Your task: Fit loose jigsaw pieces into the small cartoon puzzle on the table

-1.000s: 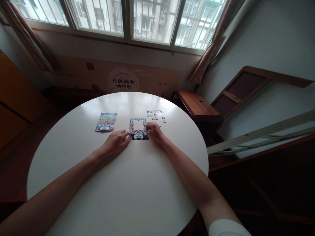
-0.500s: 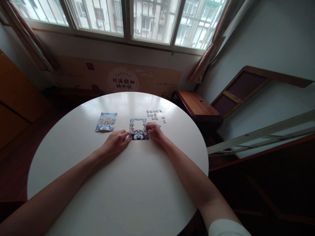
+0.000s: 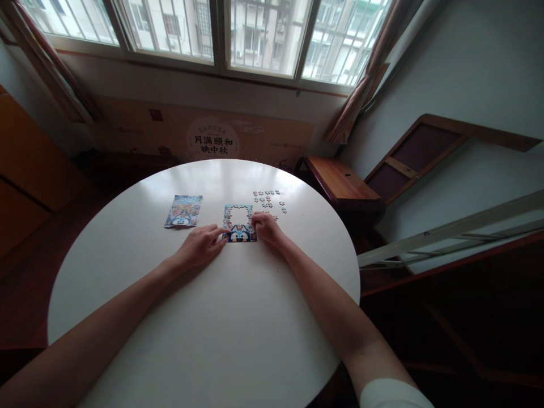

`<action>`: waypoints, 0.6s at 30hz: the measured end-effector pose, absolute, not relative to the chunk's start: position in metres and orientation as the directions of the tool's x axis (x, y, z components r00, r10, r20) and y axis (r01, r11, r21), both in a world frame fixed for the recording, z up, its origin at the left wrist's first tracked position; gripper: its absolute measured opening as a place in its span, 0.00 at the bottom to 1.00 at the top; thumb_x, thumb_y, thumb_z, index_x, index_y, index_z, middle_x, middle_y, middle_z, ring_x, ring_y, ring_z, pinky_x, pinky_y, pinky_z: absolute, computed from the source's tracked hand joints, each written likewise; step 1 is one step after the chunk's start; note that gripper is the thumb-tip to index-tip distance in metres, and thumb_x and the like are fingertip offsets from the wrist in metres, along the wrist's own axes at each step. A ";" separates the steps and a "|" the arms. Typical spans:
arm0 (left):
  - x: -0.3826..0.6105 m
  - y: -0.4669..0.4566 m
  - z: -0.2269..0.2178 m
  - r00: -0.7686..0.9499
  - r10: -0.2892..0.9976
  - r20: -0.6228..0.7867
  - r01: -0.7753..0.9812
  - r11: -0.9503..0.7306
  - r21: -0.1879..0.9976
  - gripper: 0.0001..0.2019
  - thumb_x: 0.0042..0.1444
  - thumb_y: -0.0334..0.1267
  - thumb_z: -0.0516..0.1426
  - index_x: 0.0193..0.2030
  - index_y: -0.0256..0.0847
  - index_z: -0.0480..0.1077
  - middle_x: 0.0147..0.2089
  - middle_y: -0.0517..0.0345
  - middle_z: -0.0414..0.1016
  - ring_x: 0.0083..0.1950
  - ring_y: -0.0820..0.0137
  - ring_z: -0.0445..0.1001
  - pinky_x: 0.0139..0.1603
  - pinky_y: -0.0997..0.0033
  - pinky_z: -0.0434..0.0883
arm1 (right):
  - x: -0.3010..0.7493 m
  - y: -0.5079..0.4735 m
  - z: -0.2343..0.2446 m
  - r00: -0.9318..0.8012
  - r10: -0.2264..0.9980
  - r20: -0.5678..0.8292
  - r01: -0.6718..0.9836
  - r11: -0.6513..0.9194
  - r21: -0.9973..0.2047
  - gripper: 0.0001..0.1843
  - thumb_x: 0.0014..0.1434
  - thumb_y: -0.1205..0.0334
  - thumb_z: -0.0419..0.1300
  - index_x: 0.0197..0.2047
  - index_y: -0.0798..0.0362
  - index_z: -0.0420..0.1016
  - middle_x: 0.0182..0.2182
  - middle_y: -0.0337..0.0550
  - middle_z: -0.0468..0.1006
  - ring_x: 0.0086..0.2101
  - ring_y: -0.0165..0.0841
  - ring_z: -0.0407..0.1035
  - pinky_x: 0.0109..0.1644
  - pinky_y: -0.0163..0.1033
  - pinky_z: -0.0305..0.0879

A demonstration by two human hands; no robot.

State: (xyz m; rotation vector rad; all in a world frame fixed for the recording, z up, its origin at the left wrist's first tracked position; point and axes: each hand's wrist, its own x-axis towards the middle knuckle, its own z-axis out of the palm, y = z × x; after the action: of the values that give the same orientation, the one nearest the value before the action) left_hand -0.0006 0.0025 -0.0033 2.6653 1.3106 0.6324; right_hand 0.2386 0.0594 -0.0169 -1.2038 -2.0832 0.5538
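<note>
A partly assembled jigsaw puzzle (image 3: 240, 236) lies flat on the white table, its lower part and border joined around a pale gap in the middle. At its left edge is my left hand (image 3: 204, 242), the index finger stretched out onto the puzzle and the thumb near the lower left corner. My right hand (image 3: 265, 226) rests against the right edge with its fingers curled together. What those fingers hold, if anything, is hidden. Loose jigsaw pieces (image 3: 267, 204) lie face up beyond my right hand, some partly covered by it.
A printed picture packet (image 3: 183, 212) lies left of the puzzle. The round white table (image 3: 204, 334) has its far edge below a barred window (image 3: 263, 34). A wooden stool or bench (image 3: 340, 178) stands past the table at the right.
</note>
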 end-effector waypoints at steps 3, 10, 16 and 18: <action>-0.001 0.002 -0.003 0.542 0.778 0.316 0.737 -0.622 0.266 0.15 0.62 0.41 0.51 0.52 0.44 0.72 0.30 0.59 0.68 0.29 0.73 0.64 0.35 0.74 0.60 | 0.239 0.060 -0.017 -0.363 0.871 0.331 0.590 0.490 -0.642 0.12 0.41 0.75 0.45 0.16 0.53 0.65 0.23 0.39 0.69 0.27 0.30 0.61 0.34 0.33 0.55; -0.001 0.002 -0.004 0.543 0.775 0.323 0.735 -0.625 0.264 0.15 0.62 0.41 0.51 0.52 0.45 0.72 0.30 0.59 0.68 0.30 0.73 0.64 0.35 0.73 0.60 | 0.239 0.060 -0.018 -0.370 0.867 0.333 0.600 0.497 -0.627 0.12 0.42 0.75 0.45 0.17 0.53 0.63 0.23 0.39 0.68 0.27 0.30 0.61 0.34 0.32 0.56; 0.000 0.002 -0.002 0.544 0.777 0.317 0.734 -0.623 0.270 0.15 0.62 0.41 0.51 0.52 0.44 0.72 0.30 0.60 0.67 0.29 0.73 0.64 0.34 0.73 0.60 | 0.239 0.061 -0.019 -0.365 0.875 0.320 0.609 0.484 -0.629 0.11 0.42 0.75 0.45 0.17 0.53 0.63 0.23 0.38 0.68 0.27 0.30 0.62 0.34 0.32 0.56; 0.000 0.001 -0.002 0.540 0.780 0.316 0.735 -0.620 0.275 0.15 0.62 0.41 0.51 0.52 0.44 0.72 0.30 0.60 0.67 0.29 0.73 0.64 0.34 0.73 0.60 | 0.239 0.061 -0.018 -0.365 0.873 0.325 0.604 0.487 -0.630 0.11 0.41 0.75 0.45 0.17 0.53 0.62 0.23 0.38 0.68 0.27 0.30 0.61 0.35 0.32 0.55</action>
State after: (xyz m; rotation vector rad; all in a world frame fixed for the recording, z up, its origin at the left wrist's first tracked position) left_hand -0.0003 0.0014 -0.0023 2.6600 1.3129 0.6288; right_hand 0.2390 0.0606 -0.0181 -1.2118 -2.0986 0.5453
